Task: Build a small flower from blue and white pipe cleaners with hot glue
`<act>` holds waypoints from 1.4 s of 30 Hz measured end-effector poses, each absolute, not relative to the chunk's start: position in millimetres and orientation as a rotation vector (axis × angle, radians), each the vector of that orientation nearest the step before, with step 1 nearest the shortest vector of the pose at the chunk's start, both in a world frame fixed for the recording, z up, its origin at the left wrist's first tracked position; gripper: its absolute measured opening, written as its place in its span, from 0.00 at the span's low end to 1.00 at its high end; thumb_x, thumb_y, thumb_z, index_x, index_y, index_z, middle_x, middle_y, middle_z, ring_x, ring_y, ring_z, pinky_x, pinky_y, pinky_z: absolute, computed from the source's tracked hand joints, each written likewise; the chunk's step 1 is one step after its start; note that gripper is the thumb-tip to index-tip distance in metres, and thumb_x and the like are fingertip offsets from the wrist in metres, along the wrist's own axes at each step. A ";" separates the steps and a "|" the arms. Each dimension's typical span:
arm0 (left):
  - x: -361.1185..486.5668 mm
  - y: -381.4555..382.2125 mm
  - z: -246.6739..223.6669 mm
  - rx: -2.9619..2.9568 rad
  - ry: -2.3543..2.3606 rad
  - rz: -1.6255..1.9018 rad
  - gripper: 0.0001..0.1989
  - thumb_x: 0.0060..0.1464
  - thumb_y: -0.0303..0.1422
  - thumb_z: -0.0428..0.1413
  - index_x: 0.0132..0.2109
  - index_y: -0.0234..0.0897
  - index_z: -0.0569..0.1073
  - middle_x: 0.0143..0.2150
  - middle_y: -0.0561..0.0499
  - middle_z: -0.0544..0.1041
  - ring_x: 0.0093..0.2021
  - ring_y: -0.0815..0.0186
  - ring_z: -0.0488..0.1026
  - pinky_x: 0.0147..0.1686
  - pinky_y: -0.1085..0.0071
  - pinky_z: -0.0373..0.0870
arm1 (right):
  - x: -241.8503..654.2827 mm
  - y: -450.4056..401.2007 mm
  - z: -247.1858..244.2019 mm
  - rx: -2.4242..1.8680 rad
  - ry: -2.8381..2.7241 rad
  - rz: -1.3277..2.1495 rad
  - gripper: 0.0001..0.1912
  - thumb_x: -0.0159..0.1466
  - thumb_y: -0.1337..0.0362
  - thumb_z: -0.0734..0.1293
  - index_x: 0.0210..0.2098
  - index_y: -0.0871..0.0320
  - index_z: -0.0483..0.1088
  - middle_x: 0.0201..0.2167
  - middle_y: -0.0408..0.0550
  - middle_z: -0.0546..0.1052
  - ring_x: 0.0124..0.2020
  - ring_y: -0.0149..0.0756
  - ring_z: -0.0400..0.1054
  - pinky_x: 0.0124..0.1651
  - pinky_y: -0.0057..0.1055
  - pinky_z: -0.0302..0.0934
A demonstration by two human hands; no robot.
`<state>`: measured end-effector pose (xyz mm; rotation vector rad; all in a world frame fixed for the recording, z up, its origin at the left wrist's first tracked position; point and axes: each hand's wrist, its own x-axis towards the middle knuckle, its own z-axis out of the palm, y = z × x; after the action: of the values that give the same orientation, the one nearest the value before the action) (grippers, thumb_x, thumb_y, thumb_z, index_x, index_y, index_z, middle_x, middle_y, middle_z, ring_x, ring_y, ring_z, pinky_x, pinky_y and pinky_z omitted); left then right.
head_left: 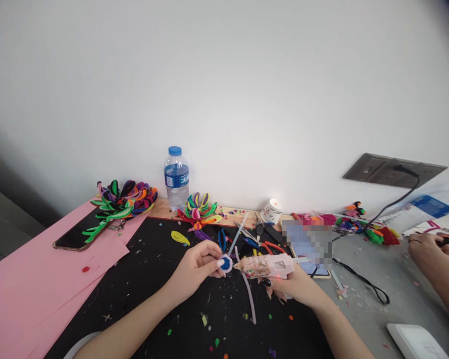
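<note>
Pinched between the fingers of my left hand (pixel 203 263) is a small round piece (pixel 226 265), fuzzy blue in the middle with a pale rim. My right hand (pixel 295 286) is wrapped round a pale pink glue gun (pixel 282 266), with a glue stick jutting from its back end. The gun's nozzle points left, close to the round piece; whether they touch I cannot tell. Below the gun, a pale lilac pipe-cleaner-like strip (pixel 250 294) lies on the black mat (pixel 153 304). Yellow (pixel 180 238) and blue (pixel 222 240) pipe-cleaner loops lie just beyond my hands.
A water bottle (pixel 176 179) stands by the wall between colourful pipe-cleaner bunches (pixel 134 202). A dark phone (pixel 73 237) rests on pink paper (pixel 33 289). Pliers (pixel 273 247), a paper cup (pixel 271 211) and a black cable (pixel 366 286) lie rightward. Another person's hand (pixel 432 259) works at far right.
</note>
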<state>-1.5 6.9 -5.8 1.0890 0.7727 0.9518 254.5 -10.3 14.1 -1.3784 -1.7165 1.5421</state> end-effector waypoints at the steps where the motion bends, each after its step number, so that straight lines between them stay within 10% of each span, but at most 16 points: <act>1: -1.4 6.6 -5.9 1.090 0.772 0.948 0.11 0.46 0.35 0.59 0.35 0.35 0.66 0.30 0.53 0.72 0.26 0.69 0.73 0.29 0.71 0.70 | 255.0 -10.1 13.6 -1.369 -1.717 1.538 0.09 0.54 0.62 0.65 0.26 0.64 0.68 0.17 0.43 0.71 0.13 0.21 0.54 0.17 0.20 0.52; 42: 0.2 2.7 -1.0 1.198 0.755 0.824 0.06 0.47 0.30 0.58 0.33 0.33 0.68 0.27 0.53 0.72 0.27 0.68 0.72 0.29 0.72 0.68 | 256.3 -10.3 11.5 -1.391 -1.714 1.539 0.10 0.55 0.61 0.66 0.29 0.64 0.68 0.18 0.43 0.71 0.14 0.22 0.55 0.16 0.19 0.51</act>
<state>0.2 2.7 -1.0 1.1981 0.7547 0.8237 256.3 -10.3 11.5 -1.3907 -1.7140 1.5395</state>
